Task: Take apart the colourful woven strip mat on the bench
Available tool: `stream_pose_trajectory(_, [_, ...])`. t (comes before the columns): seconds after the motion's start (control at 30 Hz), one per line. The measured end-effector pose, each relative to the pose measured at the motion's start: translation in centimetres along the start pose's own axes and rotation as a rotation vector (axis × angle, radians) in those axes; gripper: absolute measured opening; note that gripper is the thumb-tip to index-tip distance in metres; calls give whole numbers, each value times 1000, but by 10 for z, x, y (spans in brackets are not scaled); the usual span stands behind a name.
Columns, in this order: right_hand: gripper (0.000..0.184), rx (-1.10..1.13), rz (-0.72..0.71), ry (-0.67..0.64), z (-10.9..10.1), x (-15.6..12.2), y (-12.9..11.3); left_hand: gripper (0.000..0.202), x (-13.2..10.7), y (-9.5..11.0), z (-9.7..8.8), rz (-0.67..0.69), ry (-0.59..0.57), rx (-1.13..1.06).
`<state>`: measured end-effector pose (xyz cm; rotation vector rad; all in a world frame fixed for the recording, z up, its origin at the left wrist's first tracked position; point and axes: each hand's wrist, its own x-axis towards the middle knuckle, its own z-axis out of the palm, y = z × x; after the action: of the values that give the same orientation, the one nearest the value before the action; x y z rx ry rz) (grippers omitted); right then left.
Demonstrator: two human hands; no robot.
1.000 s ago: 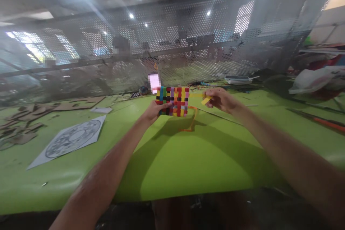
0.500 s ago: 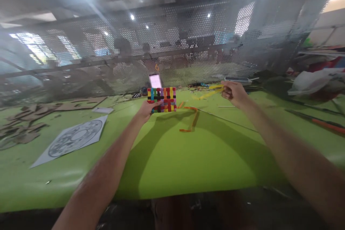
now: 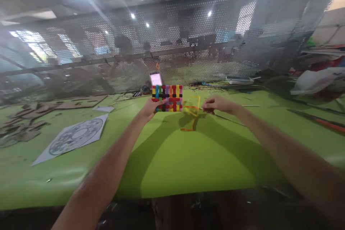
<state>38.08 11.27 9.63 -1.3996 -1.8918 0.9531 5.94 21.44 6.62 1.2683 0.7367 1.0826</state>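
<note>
My left hand (image 3: 151, 108) grips a small woven panel of coloured strips (image 3: 174, 97) by its left side, thumb laid across the front. The panel is held up above the green table, its red, yellow, blue, green, orange and purple strips crossing each other. To the right, my right hand (image 3: 212, 104) is closed with its fingers curled together; whatever they may hold is hidden. A bent yellow strip (image 3: 199, 103), blurred, shows just left of those fingertips, with a small gap between. Below it an orange strip (image 3: 187, 129) lies folded on the table.
A printed sheet with a round pattern (image 3: 78, 134) and cardboard scraps (image 3: 24, 122) lie at left. A phone (image 3: 155, 79) stands by the perforated metal screen (image 3: 178, 54). A white tray (image 3: 238, 80), a thin stick (image 3: 229, 119) and a plastic bag (image 3: 318, 82) are at right.
My right hand has come left and down, toward the panel. The yellow strip, earlier in its fingers, now shows left of them. My left hand has shifted slightly right with the panel.
</note>
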Motion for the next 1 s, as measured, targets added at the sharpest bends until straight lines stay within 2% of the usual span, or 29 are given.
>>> stream_pose_trajectory(0.07, [41,-26,-33,61,3,-1,-7,39,-3,1,8,-13,-49,-9])
stream_pose_trajectory(0.13, [38,-9,-66,132,8,0,-11,38,-8,3,18,-24,-89,-14])
stream_pose_trajectory(0.23, [37,57,-101,156,19,2,-14,39,-17,5,35,-28,-128,-10])
stream_pose_trajectory(0.33, [44,127,-111,166,31,5,-14,42,-29,5,54,5,-131,6])
stream_pose_trajectory(0.47, [47,260,-102,309,42,7,-17,45,-40,3,71,35,-113,72])
stream_pose_trajectory(0.57, [45,365,-104,347,42,8,-20,42,-42,2,74,62,-74,61])
stream_pose_trajectory(0.7, [42,474,-79,298,39,8,-22,40,-40,2,71,56,-40,57])
stream_pose_trajectory(1.0, [30,453,-98,274,35,4,-24,36,-41,1,72,52,-23,-7])
